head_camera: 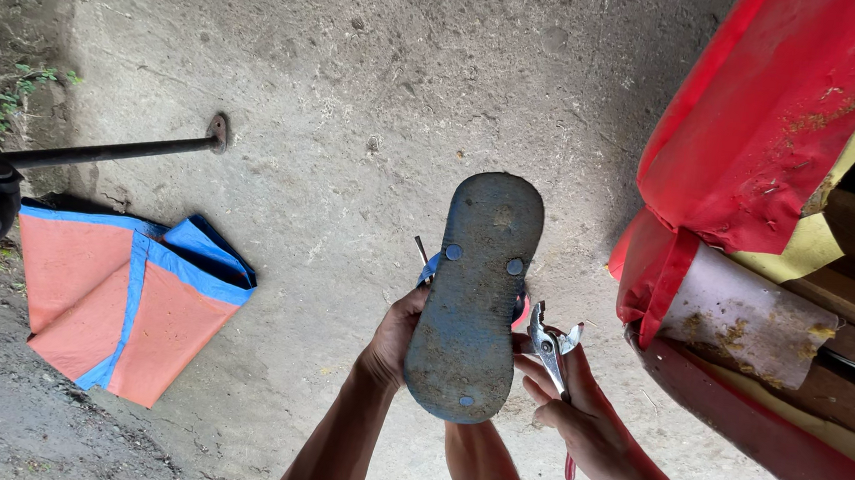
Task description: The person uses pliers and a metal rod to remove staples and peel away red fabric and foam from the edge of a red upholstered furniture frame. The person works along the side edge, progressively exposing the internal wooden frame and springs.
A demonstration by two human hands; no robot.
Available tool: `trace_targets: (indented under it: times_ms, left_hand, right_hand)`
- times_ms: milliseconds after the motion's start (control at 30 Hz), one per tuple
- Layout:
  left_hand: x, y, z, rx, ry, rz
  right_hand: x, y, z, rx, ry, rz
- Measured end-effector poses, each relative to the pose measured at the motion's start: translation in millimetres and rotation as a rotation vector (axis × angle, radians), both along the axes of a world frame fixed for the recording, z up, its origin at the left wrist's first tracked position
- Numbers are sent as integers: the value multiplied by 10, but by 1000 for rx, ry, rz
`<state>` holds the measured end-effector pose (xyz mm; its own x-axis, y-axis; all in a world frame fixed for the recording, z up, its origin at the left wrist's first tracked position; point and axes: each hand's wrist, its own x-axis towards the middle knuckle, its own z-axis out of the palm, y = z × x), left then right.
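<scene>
- Left hand (396,336) grips the sandal (472,293) by its edge, sole up, over the concrete floor (358,85).
- Sandal's long axis runs away from the person, heel end near.
- Right hand (576,406) is closed around pliers (552,351), tips beside the sandal.

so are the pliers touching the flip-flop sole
Apart: the head view shows bare concrete between the pliers in the right hand and the flip-flop.

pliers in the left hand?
No, the pliers are in the right hand; the left hand holds the blue sandal, sole up.
</scene>
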<state>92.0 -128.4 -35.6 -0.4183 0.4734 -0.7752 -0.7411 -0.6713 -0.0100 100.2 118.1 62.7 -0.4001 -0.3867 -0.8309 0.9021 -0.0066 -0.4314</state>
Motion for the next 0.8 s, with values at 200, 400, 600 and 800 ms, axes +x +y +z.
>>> trace_targets:
  times_ms: [200,400,600,800]
  left_hand:
    - [77,-83,-90,-268,-227,-11]
    - [281,-387,-361,-569,-570,164]
    - [132,-605,-762,-549,-488,497]
    - [-23,-579,-898,-669,-593,639]
  right_hand:
    - [156,117,-118,146,-78,87]
    - [386,218,-262,178,29,121]
    - [567,297,-269,199,-108,171]
    - [591,226,-307,111,-74,78]
